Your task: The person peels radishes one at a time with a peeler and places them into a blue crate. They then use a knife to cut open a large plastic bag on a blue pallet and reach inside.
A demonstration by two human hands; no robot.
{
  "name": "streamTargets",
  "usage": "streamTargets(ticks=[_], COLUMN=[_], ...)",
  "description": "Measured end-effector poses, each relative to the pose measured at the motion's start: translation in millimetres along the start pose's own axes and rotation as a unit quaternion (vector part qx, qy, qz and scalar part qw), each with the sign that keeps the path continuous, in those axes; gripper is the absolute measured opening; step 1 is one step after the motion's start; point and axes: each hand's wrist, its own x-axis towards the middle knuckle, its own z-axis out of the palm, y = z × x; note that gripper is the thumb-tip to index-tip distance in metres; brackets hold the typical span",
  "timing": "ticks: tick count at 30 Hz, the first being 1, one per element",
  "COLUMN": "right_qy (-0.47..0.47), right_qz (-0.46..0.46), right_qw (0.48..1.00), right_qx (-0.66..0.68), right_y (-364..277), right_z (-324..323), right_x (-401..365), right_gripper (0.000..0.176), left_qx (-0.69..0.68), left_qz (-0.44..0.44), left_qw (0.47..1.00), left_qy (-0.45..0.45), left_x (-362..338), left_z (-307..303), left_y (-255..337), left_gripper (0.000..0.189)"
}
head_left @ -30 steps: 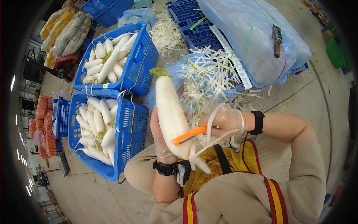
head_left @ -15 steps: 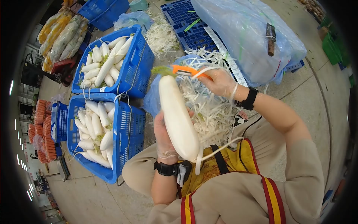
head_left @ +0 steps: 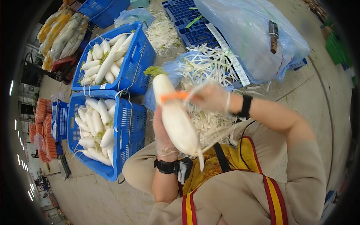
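Observation:
A large white daikon radish [head_left: 180, 127] with a stub of green top lies tilted across my left hand [head_left: 163, 135], whose gloved fingers wrap beneath it. My right hand [head_left: 212, 98], gloved and smeared by motion, grips an orange peeler [head_left: 174, 96]. The peeler lies across the upper part of the radish. A strip hangs from the radish's lower tip. Below and beyond the right hand, a heap of white peelings [head_left: 212, 127] spreads over the floor and a blue plastic bag [head_left: 172, 69].
Two blue crates [head_left: 119, 150] of daikon stand on my left. Ahead right, a blue pallet [head_left: 176, 15] carries a big plastic-wrapped bundle [head_left: 251, 41] with a dark-bladed knife [head_left: 273, 37] on top. More peelings [head_left: 163, 33] lie on the floor ahead.
My right hand has moved left and down, bringing the peeler from beyond the radish's top onto its upper body. The radish has shifted slightly left and up.

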Motion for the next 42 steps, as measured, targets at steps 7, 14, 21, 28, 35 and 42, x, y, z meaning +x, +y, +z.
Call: streamTargets(ticks=[7,14,21,28,35,42], right_qy=[-0.016,0.107,-0.05,-0.01,0.005,-0.009], right_qz=[-0.098,-0.005,-0.174,0.145,-0.178,0.133], right_qw=[0.992,0.983,0.983,0.989,0.976,0.99], right_qx=[0.082,-0.148,0.017,-0.036,0.121,-0.04], right_y=[-5,48,-8,42,-21,29], right_z=[-11,-20,-8,-11,-4,-29], right_x=[-18,19,-21,23,-25,30], right_gripper=[0.015,0.022,0.024,0.026,0.022,0.024], left_qx=[-0.018,0.062,-0.019,0.059,-0.016,0.026], left_qz=[0.007,-0.075,-0.012,-0.034,0.011,-0.056], left_qw=[1.0,0.995,0.997,0.998,1.0,0.998], left_qy=[0.007,0.023,0.077,-0.01,0.007,0.014], left_x=[5,-11,1,-5,0,-3], left_z=[3,17,3,2,-2,4], left_y=[7,-12,6,-11,10,-11], left_gripper=[0.047,0.046,0.056,0.055,0.054,0.049])
